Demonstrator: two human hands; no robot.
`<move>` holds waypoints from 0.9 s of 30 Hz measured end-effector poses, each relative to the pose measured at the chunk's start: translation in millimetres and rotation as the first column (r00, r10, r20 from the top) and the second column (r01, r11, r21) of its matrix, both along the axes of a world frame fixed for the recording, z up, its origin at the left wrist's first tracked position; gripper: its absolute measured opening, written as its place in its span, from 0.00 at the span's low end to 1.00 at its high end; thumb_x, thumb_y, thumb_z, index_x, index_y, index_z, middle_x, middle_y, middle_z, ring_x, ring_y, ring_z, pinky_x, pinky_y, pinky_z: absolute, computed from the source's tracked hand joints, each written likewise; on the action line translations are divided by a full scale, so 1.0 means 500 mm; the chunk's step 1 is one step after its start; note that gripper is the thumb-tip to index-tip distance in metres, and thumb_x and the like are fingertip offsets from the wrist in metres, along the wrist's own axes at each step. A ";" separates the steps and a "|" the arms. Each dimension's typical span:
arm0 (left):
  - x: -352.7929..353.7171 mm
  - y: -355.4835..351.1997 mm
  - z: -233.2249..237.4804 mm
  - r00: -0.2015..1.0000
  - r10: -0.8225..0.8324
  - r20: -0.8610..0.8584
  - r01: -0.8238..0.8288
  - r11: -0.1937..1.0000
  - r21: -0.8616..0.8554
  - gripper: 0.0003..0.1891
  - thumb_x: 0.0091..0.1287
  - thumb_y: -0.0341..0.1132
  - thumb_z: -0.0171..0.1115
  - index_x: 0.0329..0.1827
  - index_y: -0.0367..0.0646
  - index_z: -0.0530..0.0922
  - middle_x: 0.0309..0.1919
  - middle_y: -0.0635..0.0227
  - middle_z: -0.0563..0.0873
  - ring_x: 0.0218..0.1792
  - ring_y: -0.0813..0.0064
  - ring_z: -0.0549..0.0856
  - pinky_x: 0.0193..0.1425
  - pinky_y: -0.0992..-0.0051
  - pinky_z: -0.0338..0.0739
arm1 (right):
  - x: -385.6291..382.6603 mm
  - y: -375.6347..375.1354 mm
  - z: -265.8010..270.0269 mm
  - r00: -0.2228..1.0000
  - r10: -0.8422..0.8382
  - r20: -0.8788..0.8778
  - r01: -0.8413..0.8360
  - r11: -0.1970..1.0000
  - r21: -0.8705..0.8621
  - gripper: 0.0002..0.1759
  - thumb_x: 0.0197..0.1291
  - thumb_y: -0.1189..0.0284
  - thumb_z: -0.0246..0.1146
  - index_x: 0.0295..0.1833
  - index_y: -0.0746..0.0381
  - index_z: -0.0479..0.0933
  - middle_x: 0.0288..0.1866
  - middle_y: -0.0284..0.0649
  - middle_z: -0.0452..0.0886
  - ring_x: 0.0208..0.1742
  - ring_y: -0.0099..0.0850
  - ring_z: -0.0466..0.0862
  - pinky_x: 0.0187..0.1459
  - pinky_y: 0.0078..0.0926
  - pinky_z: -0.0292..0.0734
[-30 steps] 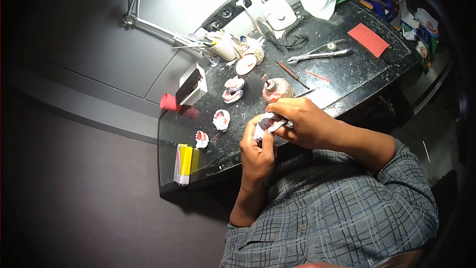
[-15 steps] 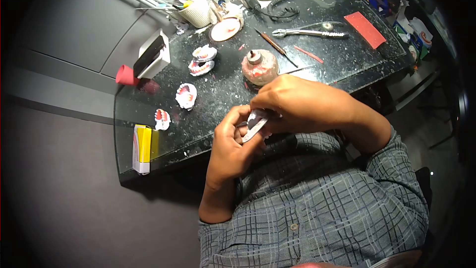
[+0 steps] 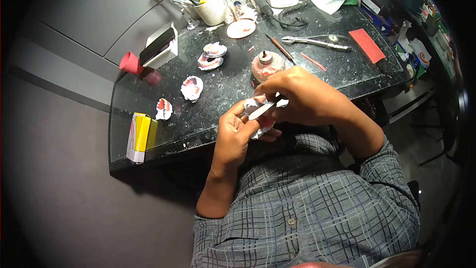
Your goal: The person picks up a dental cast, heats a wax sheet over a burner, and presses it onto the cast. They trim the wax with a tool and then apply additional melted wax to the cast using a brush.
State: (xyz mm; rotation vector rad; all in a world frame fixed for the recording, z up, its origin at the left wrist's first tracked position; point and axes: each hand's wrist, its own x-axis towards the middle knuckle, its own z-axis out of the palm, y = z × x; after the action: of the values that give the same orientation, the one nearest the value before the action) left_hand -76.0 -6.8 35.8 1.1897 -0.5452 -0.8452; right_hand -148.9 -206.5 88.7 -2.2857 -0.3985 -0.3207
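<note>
My left hand (image 3: 233, 131) holds a white plaster dental cast (image 3: 259, 133) with red wax on it, low in front of the desk edge. The fingers partly cover the cast. My right hand (image 3: 297, 97) is closed around a knife; its flat pale blade (image 3: 261, 111) lies across the cast, and its handle is mostly hidden in my fingers. Just beyond my right hand stands a round burner (image 3: 267, 64) spattered with red wax. More dental casts are on the desk to the left: a hinged pair (image 3: 210, 57), a single one (image 3: 192, 89) and a smaller one (image 3: 163, 109).
On the desk lie pliers (image 3: 317, 42), a brown-handled carving tool (image 3: 280, 48), a red wax strip (image 3: 314, 62) and a red wax sheet (image 3: 367, 45). A yellow-and-white box (image 3: 139, 139), a red cup (image 3: 131, 63) and a tool holder (image 3: 210, 10) stand along the left and back.
The cast is now turned so its red wax shows more, and the blade lies visible across it. My left hand's fingers have loosened a little. The view has shifted slightly.
</note>
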 end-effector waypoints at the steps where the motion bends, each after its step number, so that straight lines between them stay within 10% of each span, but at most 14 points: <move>1: 0.001 -0.001 -0.004 0.999 0.032 -0.012 -0.033 0.999 -0.043 0.18 0.72 0.26 0.57 0.63 0.29 0.72 0.48 0.49 0.88 0.40 0.56 0.93 0.44 0.63 0.92 | -0.004 0.000 -0.001 0.999 -0.032 0.043 0.030 0.999 0.036 0.15 0.53 0.69 0.75 0.40 0.68 0.83 0.33 0.51 0.86 0.38 0.48 0.88 0.42 0.40 0.81; 8: -0.011 -0.001 -0.013 0.992 0.116 0.043 -0.111 0.988 -0.108 0.16 0.76 0.26 0.55 0.64 0.30 0.68 0.54 0.45 0.85 0.53 0.59 0.90 0.52 0.60 0.92 | -0.018 0.026 -0.053 0.982 -0.185 0.034 0.174 0.963 0.205 0.17 0.47 0.76 0.76 0.45 0.66 0.85 0.35 0.44 0.88 0.36 0.34 0.89 0.40 0.30 0.82; 27: -0.008 0.017 -0.007 0.970 0.020 0.243 0.001 0.996 -0.088 0.11 0.79 0.28 0.58 0.58 0.32 0.71 0.48 0.52 0.87 0.42 0.67 0.92 0.44 0.68 0.92 | -0.022 0.023 -0.024 0.999 -0.031 0.037 0.022 0.977 0.214 0.10 0.50 0.79 0.72 0.39 0.70 0.83 0.32 0.48 0.85 0.36 0.40 0.88 0.39 0.33 0.81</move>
State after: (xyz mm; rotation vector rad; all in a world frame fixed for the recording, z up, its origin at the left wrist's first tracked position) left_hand -80.1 1.8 32.3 1.2217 -0.7686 -0.6632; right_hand -160.1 -194.9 76.8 -2.0787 -0.3371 -0.4041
